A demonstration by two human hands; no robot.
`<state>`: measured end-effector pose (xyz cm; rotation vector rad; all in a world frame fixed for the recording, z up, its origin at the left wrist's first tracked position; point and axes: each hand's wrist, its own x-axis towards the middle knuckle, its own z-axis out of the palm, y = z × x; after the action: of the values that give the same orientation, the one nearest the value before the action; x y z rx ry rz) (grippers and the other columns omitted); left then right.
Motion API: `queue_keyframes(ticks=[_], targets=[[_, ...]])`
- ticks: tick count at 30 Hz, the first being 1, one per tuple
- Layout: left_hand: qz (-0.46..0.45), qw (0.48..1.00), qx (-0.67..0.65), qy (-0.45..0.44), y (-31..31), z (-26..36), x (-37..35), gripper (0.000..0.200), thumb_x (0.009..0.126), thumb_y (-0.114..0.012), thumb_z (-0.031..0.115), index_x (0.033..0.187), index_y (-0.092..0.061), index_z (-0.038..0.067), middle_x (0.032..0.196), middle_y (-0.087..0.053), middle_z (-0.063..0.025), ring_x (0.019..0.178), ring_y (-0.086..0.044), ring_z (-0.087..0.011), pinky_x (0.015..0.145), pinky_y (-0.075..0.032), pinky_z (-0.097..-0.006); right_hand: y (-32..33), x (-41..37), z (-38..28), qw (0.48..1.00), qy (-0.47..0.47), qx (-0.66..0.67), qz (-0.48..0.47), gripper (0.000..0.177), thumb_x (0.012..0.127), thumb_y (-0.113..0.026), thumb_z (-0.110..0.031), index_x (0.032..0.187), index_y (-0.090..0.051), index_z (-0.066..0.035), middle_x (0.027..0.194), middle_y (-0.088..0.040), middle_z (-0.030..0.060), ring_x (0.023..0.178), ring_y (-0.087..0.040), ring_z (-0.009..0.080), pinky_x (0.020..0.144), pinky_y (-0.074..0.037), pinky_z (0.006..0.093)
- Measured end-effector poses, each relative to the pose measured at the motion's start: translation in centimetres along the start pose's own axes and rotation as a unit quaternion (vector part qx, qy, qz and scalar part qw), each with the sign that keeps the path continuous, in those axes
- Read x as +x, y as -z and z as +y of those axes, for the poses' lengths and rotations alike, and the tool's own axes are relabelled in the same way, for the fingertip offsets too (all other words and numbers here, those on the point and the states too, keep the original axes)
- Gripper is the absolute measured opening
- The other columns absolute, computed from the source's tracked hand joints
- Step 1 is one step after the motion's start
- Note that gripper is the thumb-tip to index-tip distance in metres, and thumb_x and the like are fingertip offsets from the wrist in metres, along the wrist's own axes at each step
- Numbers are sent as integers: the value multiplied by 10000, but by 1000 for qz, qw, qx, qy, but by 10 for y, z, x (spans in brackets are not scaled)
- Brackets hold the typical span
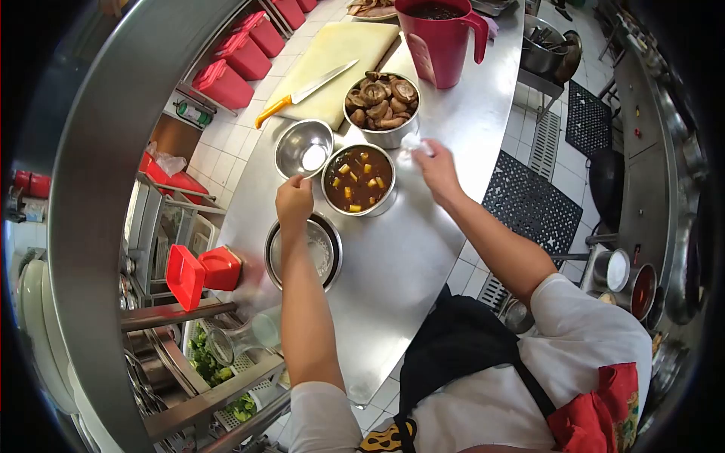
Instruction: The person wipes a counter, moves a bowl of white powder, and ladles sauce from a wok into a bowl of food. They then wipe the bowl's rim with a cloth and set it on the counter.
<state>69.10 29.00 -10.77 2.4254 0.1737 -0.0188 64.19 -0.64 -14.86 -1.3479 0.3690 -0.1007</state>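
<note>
My right hand [439,172] is closed on a crumpled white wipe [413,148], held beside a round metal pot [390,201] of dark brown liquid [350,181] with pale yellow chunks floating in it. My left hand [294,199] is closed at the near rim of a bare metal bowl [303,148], just left of that pot; what its fingers hold, if anything, I cannot tell. Under my left forearm stands a metal bowl [335,266] with whitish contents. Beyond the pot, another metal container [393,139] is heaped with brown mushrooms [382,101].
A yellow-handled knife [306,93] lies on a pale cutting board [346,54]. A red jug [434,45] of dark liquid stands at the back of the steel table [393,264]. Red containers [220,268] and a steel post [79,189] are on the left; black mats [529,200] cover floor on the right.
</note>
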Motion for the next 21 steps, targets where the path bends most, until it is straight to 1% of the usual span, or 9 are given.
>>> queue_keyframes(ticks=[3,6,8,9,10,12,15,18,21], targets=[[-27,980,-189,48,-3,62,-108,497,967,-592,349,1342,-541,27,1044,-674,-74,867,-616,-127,769,-494,-302,4,-42,-41,982,118,-144,-25,236,829,-622,-60,1061,-605,-26,933,-670,107,874,-647,195,732,-503,304],[-107,711,-673,174,-73,77,-198,456,991,-566,299,1361,-484,45,1214,-575,-55,1021,-585,-166,797,-514,-342,-8,-106,-27,911,254,-286,-153,227,794,-665,-41,1019,-638,-55,938,-667,82,875,-643,166,765,-503,284],[-10,694,-682,231,-105,66,-222,433,996,-548,259,1335,-500,-7,1208,-591,-97,1012,-606,-172,850,-507,-317,-7,-121,-29,826,354,-347,-267,235,787,-700,-37,1015,-657,-66,1036,-701,91,917,-674,185,842,-523,308],[40,684,-682,257,-116,53,-223,423,999,-538,239,1322,-508,-32,1205,-598,-118,1008,-617,-175,877,-503,-304,3,-106,-31,867,247,-326,-283,206,807,-696,-51,1010,-665,-58,1025,-705,87,906,-675,184,838,-524,311],[63,744,-617,247,-125,34,-215,404,997,-527,214,1313,-507,-36,1206,-598,-130,1010,-620,-188,872,-505,-310,15,-78,-36,894,137,-304,-298,179,828,-692,-65,1006,-672,-50,1014,-708,83,895,-676,182,835,-525,314],[102,847,-467,233,-145,-13,-196,368,991,-504,164,1295,-504,-44,1210,-597,-152,1016,-625,-213,863,-509,-322,30,7,-38,918,205,-330,-78,238,930,-601,-231,1012,-685,-24,951,-705,141,788,-681,231,754,-537,357],[223,880,-346,235,-181,-58,-136,335,982,-455,104,1274,-514,-50,1197,-603,-178,1030,-626,-252,852,-509,-343,20,85,-53,973,47,-215,76,349,911,-630,-319,964,-640,26,853,-680,130,763,-675,212,629,-554,341],[360,783,-463,204,-156,3,-110,326,948,-466,91,1228,-562,-45,1173,-630,-186,1014,-627,-246,823,-511,-341,11,114,-48,978,-21,-200,57,371,894,-642,-329,945,-600,35,832,-650,117,724,-684,214,553,-563,329],[341,880,-293,155,-169,-9,-95,347,949,-474,124,1233,-549,-60,1247,-570,-258,1052,-601,-402,943,-454,-438,13,131,-37,970,-35,-239,-35,356,925,-621,-326,990,-538,14,876,-615,108,680,-678,203,561,-580,324]])
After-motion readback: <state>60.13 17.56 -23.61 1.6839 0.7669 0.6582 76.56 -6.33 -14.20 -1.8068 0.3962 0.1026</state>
